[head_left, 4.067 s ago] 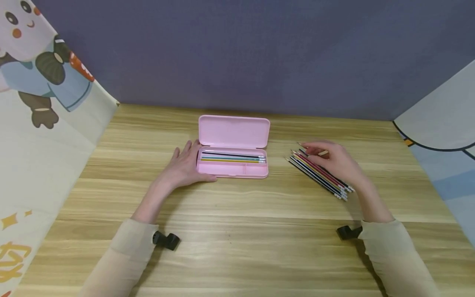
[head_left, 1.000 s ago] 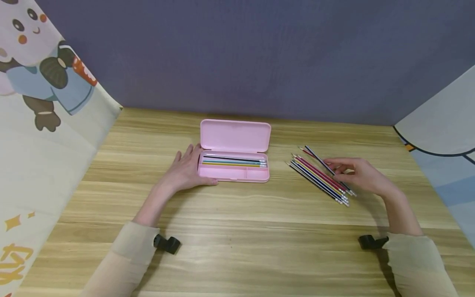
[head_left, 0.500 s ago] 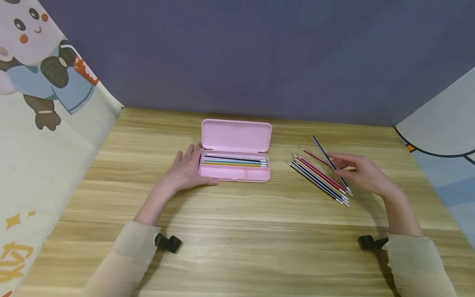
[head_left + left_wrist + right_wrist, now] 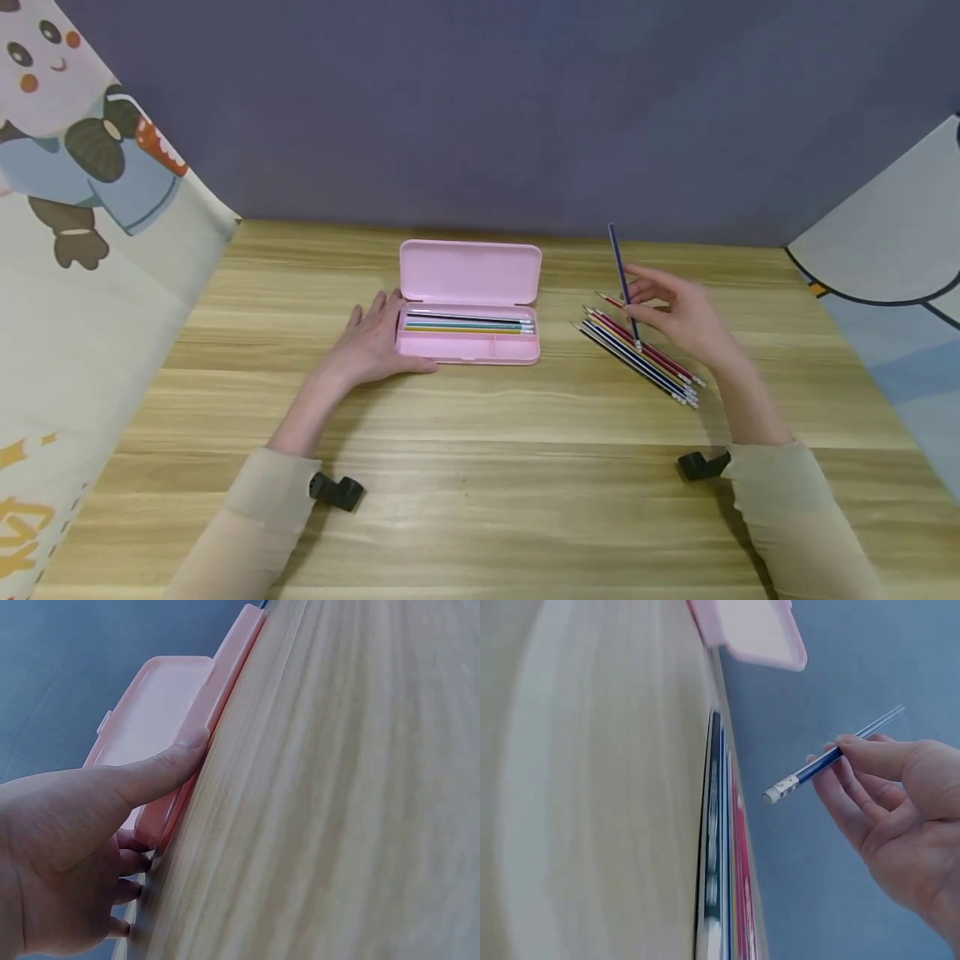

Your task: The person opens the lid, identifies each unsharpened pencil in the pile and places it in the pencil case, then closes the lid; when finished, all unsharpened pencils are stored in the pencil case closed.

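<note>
My right hand (image 4: 678, 321) pinches a dark blue pencil (image 4: 619, 265) between thumb and fingers. The pencil is raised above the pile, its white eraser end low and its other end pointing away; the right wrist view shows the eraser and metal band (image 4: 784, 787) clearly. Below lie several pencils (image 4: 637, 362) in dark, red, and yellow colours, side by side at a slant. At the left end of an open pink pencil case (image 4: 450, 346), my left hand (image 4: 367, 346) rests with spread fingers, the thumb (image 4: 169, 769) straight along its front wall.
Inside the case's back compartment lie several pencils (image 4: 468, 322); the front holds two smaller compartments. The raised lid (image 4: 471, 272) stands at the back. A wood-grain table (image 4: 480, 467) meets a dark blue backdrop (image 4: 480, 108), with printed cloth (image 4: 105, 275) at the sides.
My right hand has lifted the dark blue pencil off the pile, moving up and leftward, and the pencil has turned more upright in view. My left hand stays at the case.
</note>
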`<state>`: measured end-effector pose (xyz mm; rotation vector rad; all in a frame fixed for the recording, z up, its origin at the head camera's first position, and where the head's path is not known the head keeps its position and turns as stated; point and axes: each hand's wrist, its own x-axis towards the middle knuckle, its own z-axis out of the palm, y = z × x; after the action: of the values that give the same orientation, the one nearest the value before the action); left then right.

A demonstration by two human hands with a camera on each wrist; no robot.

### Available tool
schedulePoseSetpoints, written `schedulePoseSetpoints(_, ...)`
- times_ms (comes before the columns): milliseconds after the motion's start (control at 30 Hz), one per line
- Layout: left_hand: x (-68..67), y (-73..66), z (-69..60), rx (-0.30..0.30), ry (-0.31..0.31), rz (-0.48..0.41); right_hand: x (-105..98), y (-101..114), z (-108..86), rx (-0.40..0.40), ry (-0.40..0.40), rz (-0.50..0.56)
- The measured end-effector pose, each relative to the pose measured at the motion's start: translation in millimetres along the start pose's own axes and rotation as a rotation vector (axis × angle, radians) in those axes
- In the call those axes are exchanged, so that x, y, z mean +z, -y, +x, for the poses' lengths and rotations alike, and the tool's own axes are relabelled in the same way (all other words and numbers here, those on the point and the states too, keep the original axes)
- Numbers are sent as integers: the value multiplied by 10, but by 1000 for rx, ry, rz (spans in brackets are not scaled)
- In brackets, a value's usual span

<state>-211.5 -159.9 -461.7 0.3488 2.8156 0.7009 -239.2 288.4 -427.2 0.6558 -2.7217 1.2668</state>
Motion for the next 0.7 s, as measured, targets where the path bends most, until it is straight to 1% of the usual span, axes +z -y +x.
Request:
schedulePoseSetpoints(200,1,5,-10,3,-7,2,174,236,224,-29,-65,80)
schedulePoseSetpoints(333,-2,14,-10,8,-9,2,303,402,358,-43,-76,143)
schedulePoseSetpoints(400,-1,20,-10,7,-10,3,388,481,419,-48,-72,157)
schedulePoseSetpoints(467,-1,24,-10,5,-11,3,487,554,477,-50,-69,162)
schedulePoseSetpoints(567,-9,26,-17,3,-10,2,662,656,554,-75,-55,142)
schedulePoseSetpoints(700,-23,27,-33,1,-10,-1,901,774,642,-144,-8,97)
